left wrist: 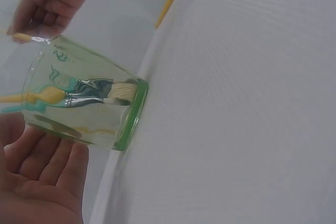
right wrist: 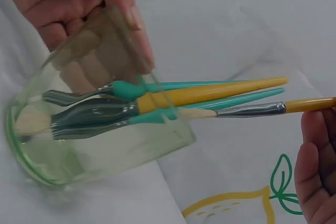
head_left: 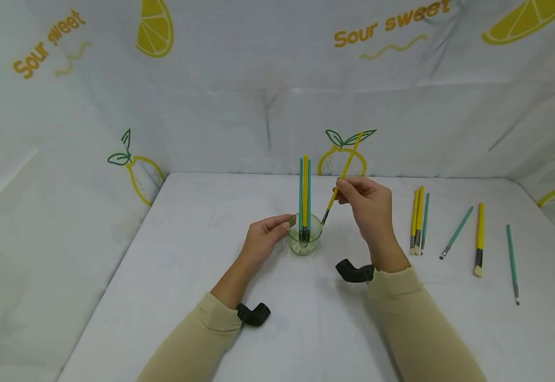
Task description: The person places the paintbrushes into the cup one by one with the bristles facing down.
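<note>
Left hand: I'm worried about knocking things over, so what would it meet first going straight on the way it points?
The glass: the left hand already appears to touch it near the rim, though exact depth is hard to judge.

Pale green see-through glass mid-frame, greener base. Brushes in it are teal and yellow; the slim brush just right has a yellow handle and silver ferrule. Loose brushes, far right: same yellow and teal. Beige sleeves, black wrist gadgets. White backdrop's got yellow lemons, green leaves, orange "Sour sweet" lettering.
</note>
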Demonstrator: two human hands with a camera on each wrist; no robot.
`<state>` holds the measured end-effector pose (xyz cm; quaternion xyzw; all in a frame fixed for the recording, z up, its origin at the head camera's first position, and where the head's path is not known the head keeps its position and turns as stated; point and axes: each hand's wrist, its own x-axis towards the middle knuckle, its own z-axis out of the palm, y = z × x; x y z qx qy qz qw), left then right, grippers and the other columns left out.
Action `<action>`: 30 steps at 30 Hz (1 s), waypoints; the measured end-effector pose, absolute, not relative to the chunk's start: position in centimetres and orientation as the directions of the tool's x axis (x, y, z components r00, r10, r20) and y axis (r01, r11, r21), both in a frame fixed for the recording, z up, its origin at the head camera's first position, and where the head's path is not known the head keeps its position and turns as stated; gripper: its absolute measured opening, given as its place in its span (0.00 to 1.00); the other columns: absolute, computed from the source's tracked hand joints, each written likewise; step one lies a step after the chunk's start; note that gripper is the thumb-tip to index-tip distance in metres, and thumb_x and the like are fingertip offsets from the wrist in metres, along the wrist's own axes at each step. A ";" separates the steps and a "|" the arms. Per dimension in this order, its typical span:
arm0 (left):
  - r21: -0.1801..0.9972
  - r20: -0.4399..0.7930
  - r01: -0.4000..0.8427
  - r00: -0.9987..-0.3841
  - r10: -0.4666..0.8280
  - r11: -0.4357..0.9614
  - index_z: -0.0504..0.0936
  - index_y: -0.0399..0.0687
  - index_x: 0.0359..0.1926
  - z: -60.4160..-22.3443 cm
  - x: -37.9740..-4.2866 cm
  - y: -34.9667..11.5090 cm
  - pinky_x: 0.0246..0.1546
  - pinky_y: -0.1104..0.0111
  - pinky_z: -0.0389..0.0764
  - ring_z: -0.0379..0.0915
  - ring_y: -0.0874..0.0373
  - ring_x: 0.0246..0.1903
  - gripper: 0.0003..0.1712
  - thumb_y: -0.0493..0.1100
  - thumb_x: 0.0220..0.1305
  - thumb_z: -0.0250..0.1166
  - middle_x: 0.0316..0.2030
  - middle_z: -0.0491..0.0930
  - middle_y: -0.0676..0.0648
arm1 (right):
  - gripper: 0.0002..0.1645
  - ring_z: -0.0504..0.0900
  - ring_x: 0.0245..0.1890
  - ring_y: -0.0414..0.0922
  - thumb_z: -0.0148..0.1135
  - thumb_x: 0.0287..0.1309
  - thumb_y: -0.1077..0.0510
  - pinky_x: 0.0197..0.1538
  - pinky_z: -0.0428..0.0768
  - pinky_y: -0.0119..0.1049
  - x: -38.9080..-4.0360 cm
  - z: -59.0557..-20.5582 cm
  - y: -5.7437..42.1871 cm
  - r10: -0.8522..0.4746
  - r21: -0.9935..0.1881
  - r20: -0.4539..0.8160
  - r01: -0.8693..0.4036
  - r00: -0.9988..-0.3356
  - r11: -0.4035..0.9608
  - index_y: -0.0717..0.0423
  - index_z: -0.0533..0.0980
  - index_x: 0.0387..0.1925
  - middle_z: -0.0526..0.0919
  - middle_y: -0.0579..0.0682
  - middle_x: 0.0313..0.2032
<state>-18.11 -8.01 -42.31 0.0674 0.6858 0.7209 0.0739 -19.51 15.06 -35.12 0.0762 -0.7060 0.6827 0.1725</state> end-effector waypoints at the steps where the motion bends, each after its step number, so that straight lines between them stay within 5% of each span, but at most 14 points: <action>1: 0.999 -0.003 -0.013 -0.980 0.198 -0.047 0.80 0.37 0.57 -42.3 -18.1 -8.0 0.54 0.71 0.80 0.78 0.53 0.56 0.18 0.38 0.69 0.61 0.55 0.81 0.40 | 0.17 0.84 0.30 0.41 0.68 0.60 0.53 0.38 0.84 0.29 -19.5 -35.3 14.8 0.133 -0.941 0.338 -0.330 -0.932 0.077 0.65 0.83 0.40 0.87 0.44 0.30; 11: 0.999 -0.006 -0.012 -0.982 0.189 -0.031 0.80 0.37 0.58 -42.2 -18.0 -8.0 0.56 0.69 0.79 0.76 0.50 0.59 0.19 0.40 0.70 0.61 0.57 0.80 0.39 | 0.18 0.84 0.35 0.40 0.64 0.65 0.50 0.41 0.85 0.32 -19.8 -37.4 13.2 0.021 -0.921 0.279 -0.262 -0.960 0.289 0.60 0.84 0.45 0.87 0.55 0.36; 30: 0.999 -0.008 -0.017 -0.981 0.191 -0.047 0.79 0.34 0.58 -42.4 -18.1 -7.8 0.55 0.69 0.80 0.76 0.52 0.59 0.19 0.38 0.70 0.60 0.57 0.80 0.38 | 0.20 0.84 0.38 0.42 0.63 0.66 0.49 0.43 0.85 0.30 -20.0 -39.2 12.4 -0.063 -0.946 0.130 -0.142 -0.990 0.290 0.60 0.82 0.50 0.87 0.56 0.40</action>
